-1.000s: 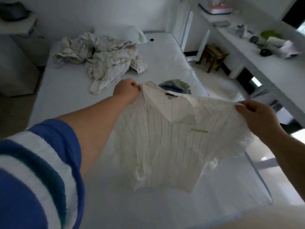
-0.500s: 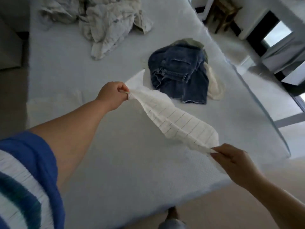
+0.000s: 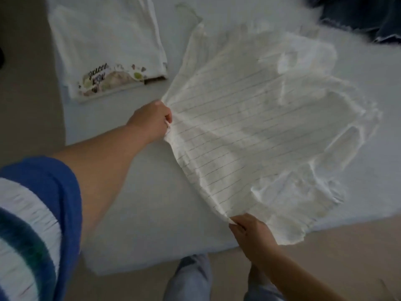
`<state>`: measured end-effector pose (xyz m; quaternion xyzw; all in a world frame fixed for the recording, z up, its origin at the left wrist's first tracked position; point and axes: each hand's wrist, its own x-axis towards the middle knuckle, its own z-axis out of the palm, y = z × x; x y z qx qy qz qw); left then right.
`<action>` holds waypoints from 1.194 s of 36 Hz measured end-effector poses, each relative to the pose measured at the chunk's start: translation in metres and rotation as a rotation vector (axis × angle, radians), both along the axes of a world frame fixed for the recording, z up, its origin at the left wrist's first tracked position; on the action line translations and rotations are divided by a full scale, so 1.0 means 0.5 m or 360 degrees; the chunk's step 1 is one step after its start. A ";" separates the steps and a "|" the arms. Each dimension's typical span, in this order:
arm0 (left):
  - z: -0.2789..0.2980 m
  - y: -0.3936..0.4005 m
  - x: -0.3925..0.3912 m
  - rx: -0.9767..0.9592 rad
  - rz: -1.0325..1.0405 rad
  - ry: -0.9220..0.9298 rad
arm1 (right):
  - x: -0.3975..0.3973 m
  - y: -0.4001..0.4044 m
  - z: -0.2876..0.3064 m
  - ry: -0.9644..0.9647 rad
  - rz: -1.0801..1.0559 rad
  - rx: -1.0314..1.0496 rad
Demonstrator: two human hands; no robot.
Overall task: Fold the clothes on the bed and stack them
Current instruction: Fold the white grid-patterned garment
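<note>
The white striped shirt (image 3: 256,135) lies spread and rumpled over the near right part of the bed (image 3: 138,205), its far side billowed up in soft folds and its right edge hanging just past the bed's near edge. The left hand (image 3: 152,122) grips one corner of the shirt with curled fingers, arm stretched out from a blue and white sleeve (image 3: 32,224). The right hand (image 3: 249,233) pinches the near corner between thumb and fingertips, at the bed's near edge. Between the two hands the shirt's edge runs taut. To the far left, a folded white garment (image 3: 108,46) with a printed design rests flat on the bed, apart from the shirt. Dark denim (image 3: 358,16) sits at the far right corner.
</note>
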<state>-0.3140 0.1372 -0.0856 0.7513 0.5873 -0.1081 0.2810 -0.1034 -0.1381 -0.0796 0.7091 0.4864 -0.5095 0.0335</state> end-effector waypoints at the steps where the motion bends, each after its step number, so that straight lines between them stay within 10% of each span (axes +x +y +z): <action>1: -0.013 -0.001 -0.009 0.0017 -0.0003 0.0005 | -0.014 -0.002 -0.013 0.0012 0.0018 0.0007; 13: -0.001 -0.139 -0.008 0.0007 0.0073 -0.0145 | -0.050 0.013 -0.007 0.0045 -0.0054 -0.0063; 27: 0.041 -0.509 0.176 -0.0144 0.0555 -0.0280 | 0.286 0.010 0.018 -0.0400 -0.0550 0.0152; 34: 0.009 -0.606 0.282 -0.0064 0.1834 -0.0146 | 0.444 0.004 -0.030 -0.0333 -0.0921 0.0116; 38: -0.022 -0.634 0.341 -0.0647 0.2675 -0.0668 | 0.493 0.032 -0.047 -0.0022 -0.1269 -0.0126; 43: -0.060 -0.647 0.392 -0.0903 0.2927 -0.1042 | 0.505 0.071 -0.071 0.0263 -0.1588 -0.0240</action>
